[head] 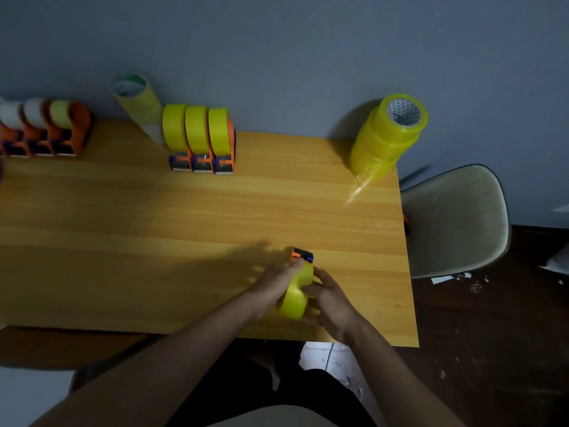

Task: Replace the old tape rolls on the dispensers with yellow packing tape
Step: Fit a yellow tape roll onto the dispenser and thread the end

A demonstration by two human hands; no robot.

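An orange and blue tape dispenser (pixel 302 255) stands near the table's front right with a yellow tape roll (pixel 296 297) on it. My left hand (pixel 272 283) grips the roll from its left side, fingers reaching toward the dispenser's head. On the roll's right side my right hand (pixel 331 298) curls its fingers against it. Three dispensers carrying yellow rolls (pixel 200 138) stand side by side at the back middle. At the back left are three more orange dispensers (pixel 46 131), two with pale rolls and one with a yellowish roll.
A tall stack of yellow tape rolls (pixel 388 137) leans at the table's back right corner. A second stack in paler wrap (pixel 138 103) leans against the wall at the back. A white chair (pixel 455 220) stands right of the wooden table (pixel 154 217).
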